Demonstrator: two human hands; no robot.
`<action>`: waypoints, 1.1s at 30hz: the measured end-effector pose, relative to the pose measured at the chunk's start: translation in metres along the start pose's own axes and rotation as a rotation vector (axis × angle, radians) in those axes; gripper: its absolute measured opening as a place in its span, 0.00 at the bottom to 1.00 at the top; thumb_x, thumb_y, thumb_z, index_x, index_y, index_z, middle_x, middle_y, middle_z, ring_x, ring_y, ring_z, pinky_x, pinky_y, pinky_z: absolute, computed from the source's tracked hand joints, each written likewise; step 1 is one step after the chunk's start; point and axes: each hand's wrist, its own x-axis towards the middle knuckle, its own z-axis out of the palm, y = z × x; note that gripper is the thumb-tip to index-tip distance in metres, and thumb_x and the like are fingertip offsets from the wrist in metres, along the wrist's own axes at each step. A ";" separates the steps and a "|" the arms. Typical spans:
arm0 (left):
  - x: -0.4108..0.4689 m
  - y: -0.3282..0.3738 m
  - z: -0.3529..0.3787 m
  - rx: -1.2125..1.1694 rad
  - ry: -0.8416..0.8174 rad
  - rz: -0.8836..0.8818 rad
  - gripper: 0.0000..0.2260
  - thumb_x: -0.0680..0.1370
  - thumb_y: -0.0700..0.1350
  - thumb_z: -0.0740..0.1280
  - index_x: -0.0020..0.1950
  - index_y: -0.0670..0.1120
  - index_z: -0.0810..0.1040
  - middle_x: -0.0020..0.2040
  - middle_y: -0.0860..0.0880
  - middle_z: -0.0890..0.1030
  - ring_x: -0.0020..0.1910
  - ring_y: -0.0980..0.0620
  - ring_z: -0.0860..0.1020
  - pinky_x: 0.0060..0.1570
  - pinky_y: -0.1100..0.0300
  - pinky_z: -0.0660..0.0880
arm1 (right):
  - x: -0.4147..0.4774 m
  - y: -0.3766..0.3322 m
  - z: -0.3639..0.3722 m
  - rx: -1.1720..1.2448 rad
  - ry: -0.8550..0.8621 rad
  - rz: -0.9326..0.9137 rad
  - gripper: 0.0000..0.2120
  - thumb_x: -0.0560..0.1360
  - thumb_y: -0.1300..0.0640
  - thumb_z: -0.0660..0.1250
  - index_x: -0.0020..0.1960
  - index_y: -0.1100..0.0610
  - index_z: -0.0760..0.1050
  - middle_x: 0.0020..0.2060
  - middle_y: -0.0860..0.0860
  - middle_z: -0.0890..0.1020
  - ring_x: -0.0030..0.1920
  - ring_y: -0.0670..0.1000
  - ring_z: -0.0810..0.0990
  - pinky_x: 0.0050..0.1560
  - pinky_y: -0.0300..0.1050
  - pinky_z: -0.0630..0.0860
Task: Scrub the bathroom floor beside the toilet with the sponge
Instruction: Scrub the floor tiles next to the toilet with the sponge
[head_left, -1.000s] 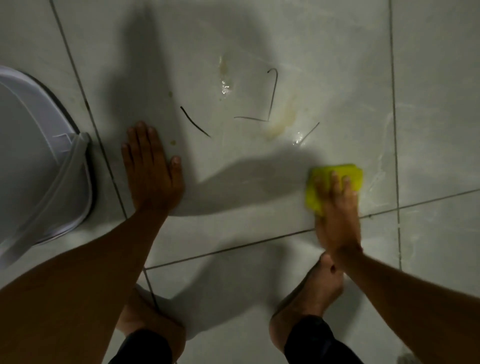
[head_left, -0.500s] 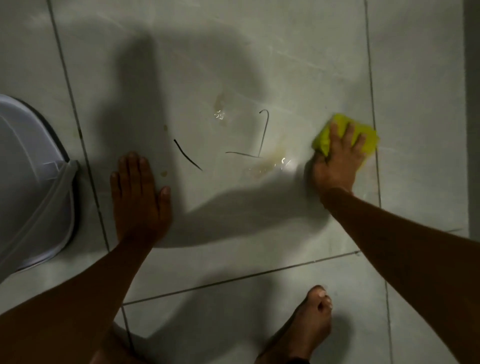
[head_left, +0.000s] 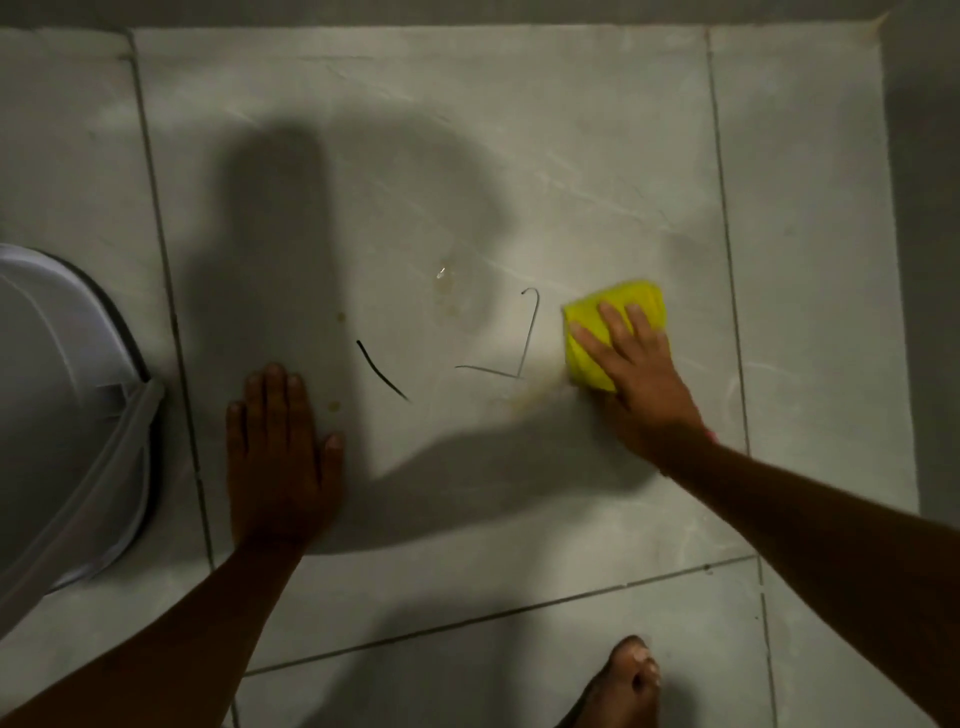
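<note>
A yellow sponge (head_left: 597, 317) lies flat on the pale floor tile (head_left: 571, 156), right of centre. My right hand (head_left: 636, 369) presses down on it with fingers spread over its top. My left hand (head_left: 278, 447) rests palm down on the same tile, fingers apart, holding nothing. Between the hands the tile carries dark line marks (head_left: 382, 371), a thin bent mark (head_left: 524, 338) and yellowish wet stains (head_left: 447, 283). The white toilet (head_left: 57, 395) stands at the left edge.
Grout lines (head_left: 171, 312) run between the large tiles. A bare foot (head_left: 626, 686) stands at the bottom right. The grey wall base (head_left: 919, 260) bounds the floor on the right and along the top. My arms' shadows darken the middle tile.
My right hand slid the sponge from near my foot out to the far right, then back left toward the bent mark. The left hand stayed planted. The view shifted forward.
</note>
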 end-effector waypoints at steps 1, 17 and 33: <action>0.000 0.000 -0.001 -0.004 -0.002 -0.002 0.32 0.81 0.55 0.52 0.80 0.36 0.57 0.80 0.34 0.60 0.81 0.35 0.56 0.80 0.39 0.52 | -0.015 0.011 -0.003 0.022 -0.006 0.054 0.31 0.74 0.53 0.57 0.76 0.47 0.57 0.79 0.54 0.53 0.78 0.61 0.46 0.77 0.64 0.46; -0.001 -0.004 0.008 -0.014 0.030 0.028 0.31 0.81 0.55 0.51 0.80 0.37 0.59 0.80 0.35 0.61 0.81 0.37 0.57 0.79 0.39 0.54 | 0.141 0.030 -0.056 0.142 0.267 0.724 0.28 0.76 0.55 0.59 0.75 0.49 0.61 0.74 0.59 0.62 0.74 0.64 0.58 0.74 0.61 0.55; 0.000 -0.003 0.009 0.019 0.019 0.036 0.31 0.82 0.55 0.51 0.80 0.37 0.57 0.81 0.36 0.59 0.82 0.38 0.54 0.80 0.42 0.50 | 0.104 -0.024 -0.010 -0.090 0.076 0.007 0.34 0.70 0.61 0.62 0.75 0.49 0.61 0.77 0.57 0.59 0.77 0.64 0.52 0.74 0.70 0.51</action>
